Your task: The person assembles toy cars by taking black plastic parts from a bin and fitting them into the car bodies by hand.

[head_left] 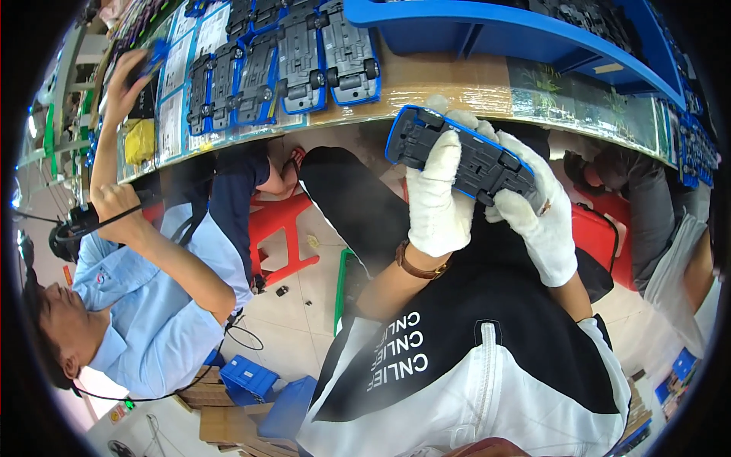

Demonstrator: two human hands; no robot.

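Blue toy car with dark grey plastic underside (478, 164), upturned

I judged that I was handling or checking the car's underside; a next move would call for a steady hold. The car was in the air, on the near side of the brown-topped table (445, 85). My left hand in white fabric glove (440, 202) was closed on its left part, thumb across the base. My right hand in white fabric glove (550, 221) gripped the right end, thumb near, fingers far.

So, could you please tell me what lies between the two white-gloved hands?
In the head view, a blue model car is held there, underside facing the camera.
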